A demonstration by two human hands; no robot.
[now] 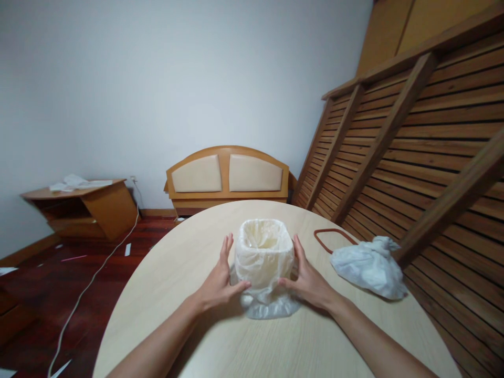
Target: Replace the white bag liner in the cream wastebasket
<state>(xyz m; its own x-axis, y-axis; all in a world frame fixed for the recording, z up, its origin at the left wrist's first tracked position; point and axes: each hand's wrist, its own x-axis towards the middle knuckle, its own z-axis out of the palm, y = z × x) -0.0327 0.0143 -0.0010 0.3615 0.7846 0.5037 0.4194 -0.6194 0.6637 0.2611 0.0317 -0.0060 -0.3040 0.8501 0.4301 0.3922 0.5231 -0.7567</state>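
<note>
Hands (224, 278) (309, 278) half-open, cupping lined bin (264, 262) between them; grip unclear.

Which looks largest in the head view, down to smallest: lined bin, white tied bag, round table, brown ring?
1. Round table
2. Lined bin and white tied bag: too close to rank
3. Brown ring

Count, clock face centred on the bench. Bench (157, 315), round: 1. Lined container (264, 268), centre: 1. Knotted bag (368, 268), 2 o'clock: 1. Brown loop (328, 230), 1 o'clock: 1. Hands: 2, left hand (220, 281) toward 9, right hand (309, 278) toward 3. Beyond the bench: headboard (225, 173), 12 o'clock, 1; its cream panels, 2; low cabinet (114, 207), 10 o'clock, 1; slatted wooden frame (394, 142), 2 o'clock, 1. Pale floor cable (92, 281), 9 to 10 o'clock: 1.
</note>
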